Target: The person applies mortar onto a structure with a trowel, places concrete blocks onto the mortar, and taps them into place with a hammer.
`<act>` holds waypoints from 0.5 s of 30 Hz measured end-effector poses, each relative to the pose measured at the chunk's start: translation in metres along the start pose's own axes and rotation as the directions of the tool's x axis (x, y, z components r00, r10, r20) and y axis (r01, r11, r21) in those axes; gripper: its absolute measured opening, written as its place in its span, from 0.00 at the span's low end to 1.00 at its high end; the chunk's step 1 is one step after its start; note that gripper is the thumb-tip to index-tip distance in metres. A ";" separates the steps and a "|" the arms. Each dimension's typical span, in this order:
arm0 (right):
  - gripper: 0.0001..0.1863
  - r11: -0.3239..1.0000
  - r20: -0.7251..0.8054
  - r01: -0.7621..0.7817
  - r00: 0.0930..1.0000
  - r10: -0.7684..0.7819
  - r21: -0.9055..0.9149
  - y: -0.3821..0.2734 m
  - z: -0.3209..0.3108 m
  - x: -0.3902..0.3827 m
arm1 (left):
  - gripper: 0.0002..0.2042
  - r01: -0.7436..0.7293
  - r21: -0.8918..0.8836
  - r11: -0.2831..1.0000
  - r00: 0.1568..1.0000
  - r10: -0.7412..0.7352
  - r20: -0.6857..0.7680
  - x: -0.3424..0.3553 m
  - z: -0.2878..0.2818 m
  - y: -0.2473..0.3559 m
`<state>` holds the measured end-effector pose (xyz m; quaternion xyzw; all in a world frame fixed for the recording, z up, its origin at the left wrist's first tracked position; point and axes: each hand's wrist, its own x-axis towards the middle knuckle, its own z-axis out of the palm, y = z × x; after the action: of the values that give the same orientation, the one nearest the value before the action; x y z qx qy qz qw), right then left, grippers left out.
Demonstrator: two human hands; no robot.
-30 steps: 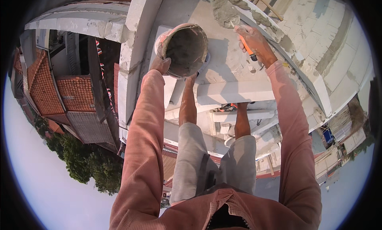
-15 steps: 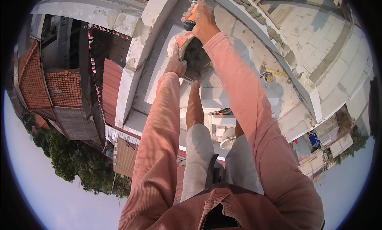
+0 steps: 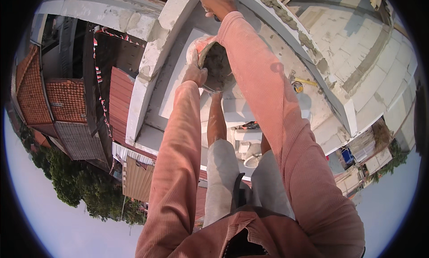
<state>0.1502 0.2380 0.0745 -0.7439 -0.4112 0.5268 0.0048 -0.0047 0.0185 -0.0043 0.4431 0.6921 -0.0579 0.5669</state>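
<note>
My left hand (image 3: pixel 195 74) grips the rim of a dusty bucket (image 3: pixel 206 43), which is tilted so that its mouth faces me. Wet grey mortar (image 3: pixel 217 66) lies inside it. Beyond the bucket, at the top edge of the view, my right hand (image 3: pixel 218 4) is closed round a trowel, of which only the dark handle end (image 3: pixel 216 18) shows. The blade is out of sight. My right forearm passes over the bucket's right side.
Pale block walls (image 3: pixel 154 57) flank me on the left and right (image 3: pixel 313 57). A tool with a yellow strip (image 3: pixel 306 81) lies to the right. A white bucket (image 3: pixel 253 155) stands below, between my legs. Tiled roofs (image 3: pixel 67 99) and trees (image 3: pixel 76 182) are at far left.
My right hand has moved up and slightly left with the trowel, whose orange handle showed before. My left hand keeps its hold on the bucket. The view has shifted slightly.
</note>
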 end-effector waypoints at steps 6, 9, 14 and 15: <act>0.14 0.995 -0.169 0.062 0.983 -0.074 -0.076 0.107 -0.032 -0.014 | 0.41 0.106 0.044 0.993 0.994 -0.105 -0.023 -0.010 0.013 0.033; 0.19 0.989 -0.301 0.034 0.950 -0.076 -0.143 0.149 -0.047 -0.028 | 0.37 0.095 0.055 0.994 0.995 -0.095 -0.019 -0.004 0.015 0.024; 0.17 0.995 -0.212 -0.062 0.976 0.045 -0.075 0.198 -0.080 -0.075 | 0.45 0.037 0.188 0.981 0.999 -0.030 -0.037 0.006 0.020 0.009; 0.18 0.994 -0.234 -0.071 0.971 0.050 -0.078 0.211 -0.085 -0.085 | 0.45 0.027 0.198 0.980 0.999 -0.022 -0.024 0.007 0.025 0.010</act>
<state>0.3360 0.0824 0.0863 -0.8120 -0.4073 0.4180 0.0046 0.0204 0.0140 -0.0149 0.4893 0.6943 -0.1288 0.5118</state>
